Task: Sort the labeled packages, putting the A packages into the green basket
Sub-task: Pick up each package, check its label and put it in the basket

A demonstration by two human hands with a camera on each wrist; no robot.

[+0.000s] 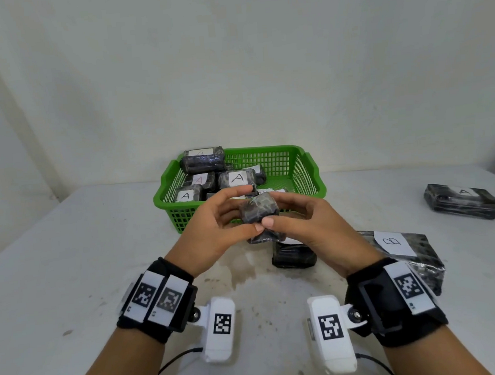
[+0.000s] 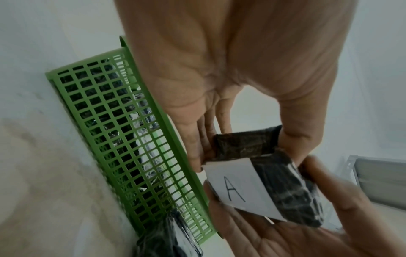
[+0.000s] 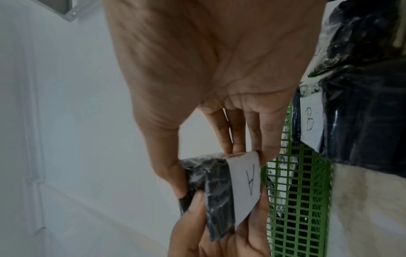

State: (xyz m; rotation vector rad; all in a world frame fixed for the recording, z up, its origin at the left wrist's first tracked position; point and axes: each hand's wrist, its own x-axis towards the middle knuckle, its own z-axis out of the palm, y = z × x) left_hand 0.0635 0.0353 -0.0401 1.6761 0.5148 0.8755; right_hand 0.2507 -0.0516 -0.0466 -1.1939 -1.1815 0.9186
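Both hands hold one small black-wrapped package (image 1: 258, 213) in the air just in front of the near wall of the green basket (image 1: 307, 176), above the middle of the table (image 1: 69, 275). The left hand (image 1: 214, 228) pinches it from its left side with thumb and fingers, and the right hand (image 1: 305, 221) grasps it from the right, the two thumbs meeting on its near face. The package's long axis runs roughly up and down, tilted, and its white label marked A (image 2: 235, 189) faces downward toward the wrists, hidden from the head view. Inside the basket lie several black packages with A labels (image 1: 236, 178), stacked mostly at its left end. On the table, a larger package marked B (image 1: 399, 246) lies by the right wrist, a small dark package (image 1: 293, 256) sits under the hands, and another A package (image 1: 463, 201) lies toward the right edge.
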